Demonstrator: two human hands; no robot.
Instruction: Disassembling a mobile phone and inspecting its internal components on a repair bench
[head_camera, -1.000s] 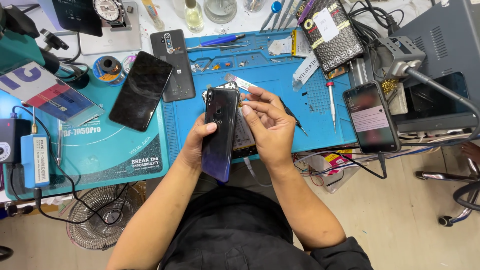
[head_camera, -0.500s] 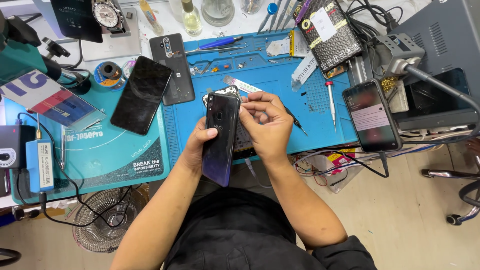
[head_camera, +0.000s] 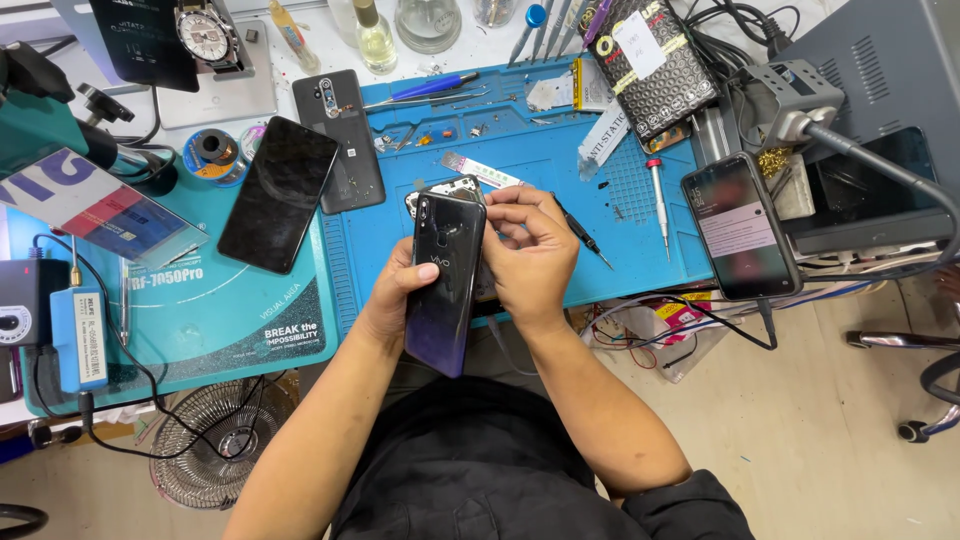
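Hands meet near the middle of the view, over the near edge of a blue work mat on the desk. The left hand grips a dark phone back cover from the side, holding it upright and slightly tilted, glossy back toward the camera, its lower end shading to purple. The right hand, at 3 o'clock of the cover, is curled with its fingertips pressed at the cover's upper right edge; just behind the cover a phone body peeks out at 12 o'clock, though how it is held cannot be told. A black pen-like tool lies on the mat just beside the right hand, at its 2 o'clock. At 10 o'clock of the hands, a black phone with a dark screen lies across the seam between the blue mat and a teal mat, and a grey phone back rests just above it. At 3 o'clock, well apart, a phone with a lit screen sits at the mat's right edge with a cable at its lower end. A red-tipped screwdriver lies between that phone and the right hand. A small fan sits below the desk at 8 o'clock.
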